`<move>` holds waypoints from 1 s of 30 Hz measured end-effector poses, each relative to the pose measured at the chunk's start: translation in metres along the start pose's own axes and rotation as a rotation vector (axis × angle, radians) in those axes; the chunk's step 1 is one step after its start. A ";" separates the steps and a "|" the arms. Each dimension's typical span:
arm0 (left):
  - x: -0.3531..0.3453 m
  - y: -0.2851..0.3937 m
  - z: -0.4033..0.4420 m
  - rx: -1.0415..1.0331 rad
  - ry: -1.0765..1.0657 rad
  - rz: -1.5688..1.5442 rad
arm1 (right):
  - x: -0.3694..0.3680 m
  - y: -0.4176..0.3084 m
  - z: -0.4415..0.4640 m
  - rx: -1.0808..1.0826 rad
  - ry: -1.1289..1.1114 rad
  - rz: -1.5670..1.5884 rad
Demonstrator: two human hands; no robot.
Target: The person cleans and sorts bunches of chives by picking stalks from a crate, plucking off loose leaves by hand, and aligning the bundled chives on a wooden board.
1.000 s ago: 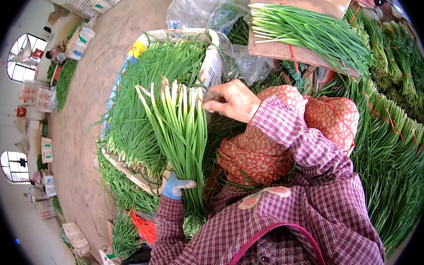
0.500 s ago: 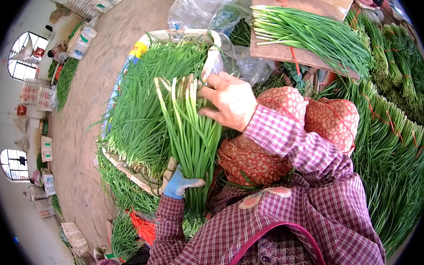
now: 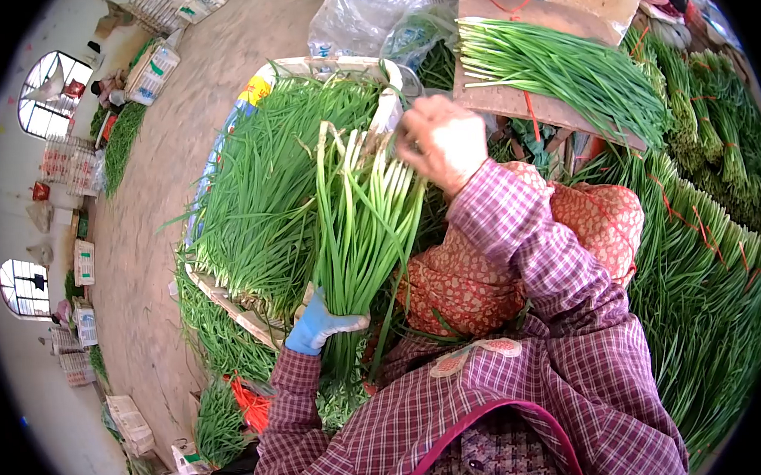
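In my left hand [image 3: 325, 321], which wears a blue glove, is a loose bunch of garlic chives [image 3: 359, 230]. My fingers wrap round its lower, leafy part, and the pale stalk ends fan out at the top. My bare right hand [image 3: 446, 141] is just right of those stalk ends, its fingers curled inward and slightly blurred. Whatever its fingertips hold, if anything, is hidden. Behind the bunch, a lined basket [image 3: 328, 64] is heaped with more garlic chives [image 3: 261, 183].
Red patterned cloth [image 3: 460, 281] covers my knees. At the upper right, a board [image 3: 494, 102] carries a pile of chives [image 3: 552, 65]. Tied bundles [image 3: 694, 307] line the right side. Red ties [image 3: 250, 405] lie at lower left, and a clear plastic bag [image 3: 352, 24] lies behind the basket.
The bunch in my left hand has shifted right and its stalk ends have spread apart. My right hand has moved up and right, away from the stalks, with its fingers curling in.
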State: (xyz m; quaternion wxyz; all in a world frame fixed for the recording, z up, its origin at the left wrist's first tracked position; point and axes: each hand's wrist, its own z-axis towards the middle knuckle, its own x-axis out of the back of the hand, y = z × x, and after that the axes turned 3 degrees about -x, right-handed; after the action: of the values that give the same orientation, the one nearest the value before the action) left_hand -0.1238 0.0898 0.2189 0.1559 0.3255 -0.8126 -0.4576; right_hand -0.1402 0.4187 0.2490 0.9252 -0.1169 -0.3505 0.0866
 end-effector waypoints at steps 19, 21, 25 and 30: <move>0.008 0.007 -0.004 -0.106 0.049 0.126 | 0.046 -0.030 0.007 0.133 -0.296 0.060; 0.004 0.014 -0.004 -0.118 0.082 0.101 | 0.038 -0.030 0.005 0.128 -0.303 0.083; 0.000 0.045 -0.010 -0.244 0.134 0.348 | 0.028 -0.029 0.001 0.103 -0.304 0.132; 0.017 0.067 -0.008 -0.369 0.277 0.885 | 0.020 -0.030 -0.002 0.086 -0.154 0.159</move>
State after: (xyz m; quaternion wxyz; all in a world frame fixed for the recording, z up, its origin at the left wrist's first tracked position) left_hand -0.1574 0.0980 0.2787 0.4965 -0.0258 -0.7500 -0.4363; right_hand -0.1218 0.3948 0.2682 0.8898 -0.0975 -0.4062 0.1835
